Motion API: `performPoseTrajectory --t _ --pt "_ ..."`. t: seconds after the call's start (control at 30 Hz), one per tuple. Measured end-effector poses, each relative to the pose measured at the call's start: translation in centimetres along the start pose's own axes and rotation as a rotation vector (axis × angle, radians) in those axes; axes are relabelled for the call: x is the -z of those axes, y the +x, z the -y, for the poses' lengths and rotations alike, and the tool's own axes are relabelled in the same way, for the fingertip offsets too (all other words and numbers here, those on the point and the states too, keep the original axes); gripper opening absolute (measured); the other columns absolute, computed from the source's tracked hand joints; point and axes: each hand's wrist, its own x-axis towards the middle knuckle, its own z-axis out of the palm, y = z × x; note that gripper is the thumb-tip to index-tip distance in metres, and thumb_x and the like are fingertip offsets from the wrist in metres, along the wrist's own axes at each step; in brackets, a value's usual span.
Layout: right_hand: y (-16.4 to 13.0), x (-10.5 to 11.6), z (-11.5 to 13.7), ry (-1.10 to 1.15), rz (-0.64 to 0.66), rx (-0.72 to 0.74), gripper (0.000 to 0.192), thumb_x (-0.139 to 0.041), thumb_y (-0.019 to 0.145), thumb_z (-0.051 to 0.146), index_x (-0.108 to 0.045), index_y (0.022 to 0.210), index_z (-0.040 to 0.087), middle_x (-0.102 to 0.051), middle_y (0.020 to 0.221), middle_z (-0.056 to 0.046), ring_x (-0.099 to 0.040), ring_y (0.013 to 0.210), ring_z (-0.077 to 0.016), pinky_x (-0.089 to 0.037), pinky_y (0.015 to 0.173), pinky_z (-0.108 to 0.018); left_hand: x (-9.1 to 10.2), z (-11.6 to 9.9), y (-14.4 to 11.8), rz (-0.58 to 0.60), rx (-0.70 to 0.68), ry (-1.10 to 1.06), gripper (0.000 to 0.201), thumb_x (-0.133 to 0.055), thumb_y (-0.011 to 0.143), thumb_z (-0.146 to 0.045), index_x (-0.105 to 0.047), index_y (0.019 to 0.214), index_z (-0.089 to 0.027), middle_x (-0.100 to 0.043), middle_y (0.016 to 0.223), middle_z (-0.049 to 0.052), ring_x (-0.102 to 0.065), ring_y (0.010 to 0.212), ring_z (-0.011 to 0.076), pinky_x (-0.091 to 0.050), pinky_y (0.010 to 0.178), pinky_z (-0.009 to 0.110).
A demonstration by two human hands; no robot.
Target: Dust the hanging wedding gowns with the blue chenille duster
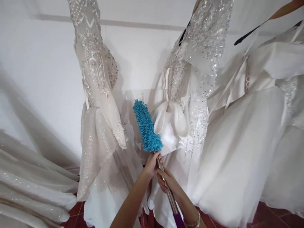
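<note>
Both of my hands are wrapped round the metal pole of a duster (147, 128), whose fluffy blue chenille head tilts up and to the left. My left hand (152, 162) is closed just below the blue head. Lower on the pole, my right hand (166, 179) is closed round it, with a bracelet at the wrist. A purple handle part shows at the bottom edge. Right behind the duster head hangs a beaded white gown (177, 79) with a large bow. To the left is a sequined white gown (95, 72) with a long beaded sleeve.
More white gowns (244, 142) with full skirts hang at the right. Pale glittery skirts (30, 190) spread at the lower left. A white wall (42, 63) stands behind, and red floor tiles (268, 215) show below. Straps and a brown strip (282, 11) cross the upper right.
</note>
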Motion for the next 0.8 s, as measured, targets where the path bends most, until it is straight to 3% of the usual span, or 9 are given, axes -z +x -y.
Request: performPoseTrajectory --t 0.1,0.17,0.47,0.8 --pt "-0.1 1.6 -0.5 0.067 -0.009 -0.009 0.067 -0.080 0.067 0.065 -0.051 0.110 0.022 -0.045 0.039 0.017 -0.031 0.024 -0.0066 -0.021 0.028 -0.018 -1.1 0.9 0.5 -0.023 0.015 0.031 0.051 -0.077 0.065 -0.058 -0.041 0.056 -0.023 -0.039 0.046 -0.007 -0.043 0.044 0.0086 -0.036 0.050 0.024" --pt "0.0 2.7 -1.4 0.090 -0.008 -0.021 0.067 -0.080 0.068 0.064 -0.051 0.112 0.022 -0.045 0.039 0.017 -0.032 0.025 -0.0067 -0.023 0.028 -0.018 -1.4 1.9 0.9 -0.066 0.040 0.031 0.048 -0.076 0.065 -0.056 -0.041 0.055 -0.024 -0.040 0.046 -0.007 -0.043 0.043 0.0085 -0.035 0.049 0.024" --pt "0.9 6.6 -6.3 0.074 -0.068 -0.140 0.064 -0.079 0.055 0.073 -0.045 0.082 0.026 -0.041 0.035 0.017 -0.028 0.021 -0.0055 -0.022 0.025 -0.018 -0.4 7.9 2.0 -0.239 0.133 -0.069 0.042 -0.080 0.061 -0.043 -0.042 0.058 -0.023 -0.040 0.049 -0.010 -0.037 0.041 0.0059 -0.032 0.046 0.022" --pt "1.5 9.8 -10.8 0.022 -0.098 -0.257 0.059 -0.076 0.053 0.072 -0.042 0.070 0.026 -0.041 0.036 0.014 -0.027 0.022 -0.0046 -0.020 0.026 -0.020 1.3 12.6 2.2 -0.401 0.257 -0.112 0.036 -0.076 0.070 -0.030 -0.044 0.055 -0.022 -0.040 0.046 -0.009 -0.036 0.040 0.0061 -0.034 0.047 0.021"
